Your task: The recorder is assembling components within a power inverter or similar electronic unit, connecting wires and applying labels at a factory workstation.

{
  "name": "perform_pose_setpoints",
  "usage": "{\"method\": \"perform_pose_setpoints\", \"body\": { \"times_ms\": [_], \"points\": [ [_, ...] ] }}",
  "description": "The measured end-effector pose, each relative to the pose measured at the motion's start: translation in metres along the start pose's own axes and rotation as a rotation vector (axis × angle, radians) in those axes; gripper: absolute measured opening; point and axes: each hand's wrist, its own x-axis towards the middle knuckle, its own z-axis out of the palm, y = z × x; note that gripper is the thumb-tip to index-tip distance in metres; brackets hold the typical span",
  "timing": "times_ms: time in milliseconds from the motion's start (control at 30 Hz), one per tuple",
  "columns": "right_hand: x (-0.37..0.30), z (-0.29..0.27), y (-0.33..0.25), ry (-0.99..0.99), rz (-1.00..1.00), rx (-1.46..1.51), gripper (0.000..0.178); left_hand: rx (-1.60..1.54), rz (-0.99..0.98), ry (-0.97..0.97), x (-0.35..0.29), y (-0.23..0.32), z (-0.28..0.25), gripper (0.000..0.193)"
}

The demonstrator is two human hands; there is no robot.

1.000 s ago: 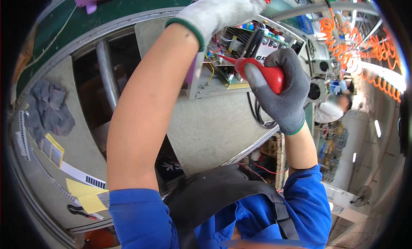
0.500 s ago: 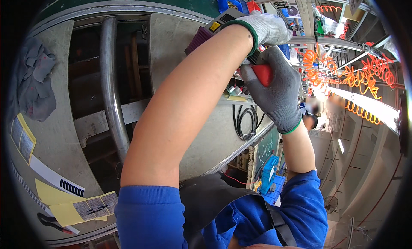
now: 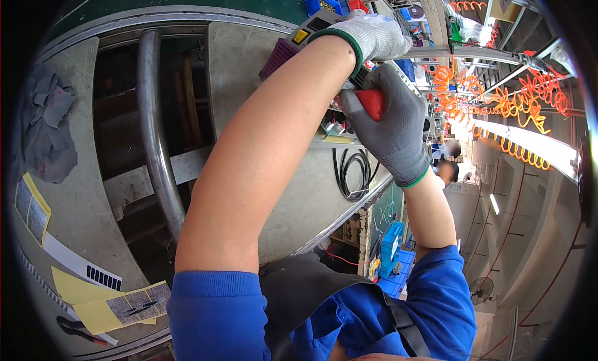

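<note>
My left hand (image 3: 380,37), in a whitish knit glove with a green cuff, reaches to the far side of the bench. Its fingers are mostly turned away, so I cannot see what they hold. Just below and to the right of it, my right hand (image 3: 393,127), in a dark grey glove, is closed round a red rounded handle (image 3: 372,104). The working end of that tool is hidden behind my left wrist. A purple ribbed bin (image 3: 278,57) stands left of my left wrist, beside a grey box with a yellow switch (image 3: 301,36).
A black cable coil (image 3: 352,180) lies on the bench near my right forearm. A metal pipe (image 3: 151,105) crosses a gap in the bench. Grey cloth (image 3: 50,124) and yellow booklets (image 3: 103,311) lie left. Orange coiled hoses (image 3: 514,102) hang right; people stand beyond.
The view has shifted slightly, and both hands appear a little further left. My right hand keeps its grip on the red handle.
</note>
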Motion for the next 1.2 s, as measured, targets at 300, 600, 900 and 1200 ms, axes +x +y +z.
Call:
{"method": "perform_pose_setpoints", "body": {
  "times_ms": [300, 600, 900, 1200],
  "points": [
    [-0.010, -0.011, 0.007, 0.033, 0.050, 0.088, 0.027, 0.321, 0.122, 0.062, -0.009, -0.008, 0.005, 0.036],
    [-0.015, -0.014, 0.013, 0.051, 0.049, 0.075, 0.027, 0.250, 0.115, 0.098, -0.017, 0.000, -0.001, 0.035],
    [-0.026, -0.019, 0.029, 0.094, 0.115, 0.131, 0.028, 0.034, 0.042, 0.132, -0.025, 0.002, -0.014, 0.059],
    [-0.066, -0.018, 0.088, 0.362, 0.414, 0.565, 0.032, 0.058, 0.006, 0.282, -0.015, -0.023, 0.002, 0.059]
  ]
}}
